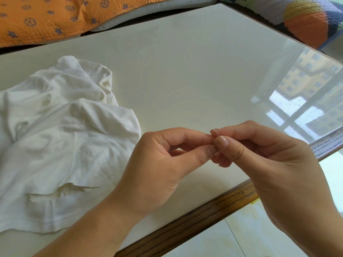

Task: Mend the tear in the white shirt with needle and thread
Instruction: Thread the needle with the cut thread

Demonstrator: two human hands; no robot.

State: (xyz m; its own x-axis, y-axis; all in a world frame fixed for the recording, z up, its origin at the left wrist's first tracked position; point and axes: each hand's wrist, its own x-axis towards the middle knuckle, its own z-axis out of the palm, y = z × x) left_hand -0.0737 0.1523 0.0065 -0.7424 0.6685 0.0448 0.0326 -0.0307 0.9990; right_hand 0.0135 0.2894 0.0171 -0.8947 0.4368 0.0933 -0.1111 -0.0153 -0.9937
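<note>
The left hand [163,160] and right hand [269,164] meet over the bench [185,71], fingers pinched together on a fine thread [215,131]; no needle can be made out. The white shirt [61,136] lies left of them, its tear [74,189] running crosswise, nearer the left hand.

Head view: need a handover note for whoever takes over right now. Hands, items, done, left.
Left hand: pinching the thread where the fingertips of both hands meet.
Right hand: pinching the same thread; a fine loop shows above its fingertip.
Needle: too small to make out.
Shirt: crumpled on the table, left of both hands, not held.
Tear: near the hem, open, no stitches visible.
Done: thread in hand.
Left: probably threading or knotting first, then stitching the tear shut.
</note>
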